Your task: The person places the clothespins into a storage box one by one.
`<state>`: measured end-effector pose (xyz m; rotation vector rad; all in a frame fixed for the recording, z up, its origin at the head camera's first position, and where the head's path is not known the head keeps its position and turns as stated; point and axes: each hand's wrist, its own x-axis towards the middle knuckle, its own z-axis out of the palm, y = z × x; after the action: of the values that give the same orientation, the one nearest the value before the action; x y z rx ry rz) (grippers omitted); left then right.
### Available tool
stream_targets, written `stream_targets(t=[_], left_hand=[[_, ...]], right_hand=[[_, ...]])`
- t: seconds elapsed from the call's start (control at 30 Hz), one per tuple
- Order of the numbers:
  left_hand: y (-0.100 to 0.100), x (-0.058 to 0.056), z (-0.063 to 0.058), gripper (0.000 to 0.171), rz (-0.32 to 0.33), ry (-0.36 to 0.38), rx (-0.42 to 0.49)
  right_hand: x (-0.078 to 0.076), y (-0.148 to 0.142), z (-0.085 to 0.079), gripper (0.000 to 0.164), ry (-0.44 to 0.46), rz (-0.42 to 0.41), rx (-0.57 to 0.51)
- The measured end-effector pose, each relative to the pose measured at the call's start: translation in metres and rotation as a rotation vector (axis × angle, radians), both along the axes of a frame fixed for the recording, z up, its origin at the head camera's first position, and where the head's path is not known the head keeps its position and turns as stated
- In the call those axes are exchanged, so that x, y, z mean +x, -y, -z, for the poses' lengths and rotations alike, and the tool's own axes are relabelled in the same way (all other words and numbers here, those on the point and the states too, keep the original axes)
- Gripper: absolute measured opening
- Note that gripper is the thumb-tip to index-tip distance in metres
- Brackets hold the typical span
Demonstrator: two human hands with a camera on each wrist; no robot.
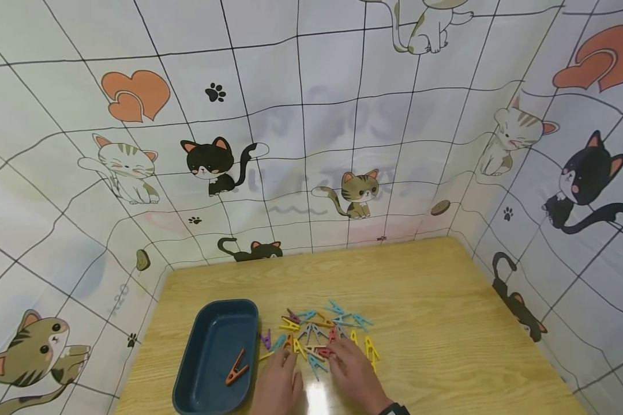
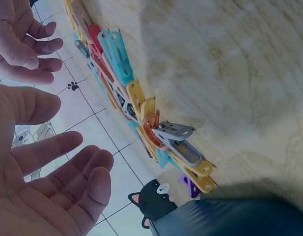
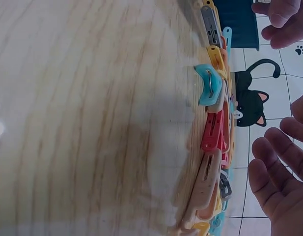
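Note:
Many plastic clothespins lie in a loose heap on the wooden table, among them a purple clothespin [image 1: 266, 339], a yellow clothespin [image 1: 371, 348], a light blue clothespin [image 1: 362, 321] and a red clothespin [image 3: 213, 130]. My left hand [image 1: 277, 383] hovers at the near left side of the heap, fingers loosely bent and holding nothing. Across from it, my right hand [image 1: 355, 372] is at the near right side, also holding nothing in the right wrist view. A teal clothespin [image 2: 120, 56] and a gray clothespin [image 2: 178, 142] show at the heap's near edge.
A dark blue tray [image 1: 184, 363] stands left of the heap, with one orange clothespin [image 1: 236, 372] inside. The wooden table [image 1: 446, 311] extends right and behind. A cat-printed sheet [image 1: 291, 144] hangs around the back and sides.

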<state>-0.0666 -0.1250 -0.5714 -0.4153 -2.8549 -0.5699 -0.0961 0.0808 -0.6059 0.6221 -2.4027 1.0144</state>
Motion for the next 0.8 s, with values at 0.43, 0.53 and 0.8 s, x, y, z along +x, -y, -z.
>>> stream_targets(t=[0.43,0.53,0.8], left_hand=[[0.003,-0.004,0.001,0.017,-0.196,0.103,-0.012],[0.005,-0.005,0.007,0.010,-0.250,0.102,-0.017],[0.009,-0.010,0.019,0.007,-0.290,0.111,-0.035]], right_hand=[[-0.001,0.015,0.001,0.025,0.022,-0.055,-0.009],[-0.001,0.022,0.002,0.023,0.095,-0.080,-0.006],[-0.005,0.037,0.004,0.025,0.332,-0.149,0.056]])
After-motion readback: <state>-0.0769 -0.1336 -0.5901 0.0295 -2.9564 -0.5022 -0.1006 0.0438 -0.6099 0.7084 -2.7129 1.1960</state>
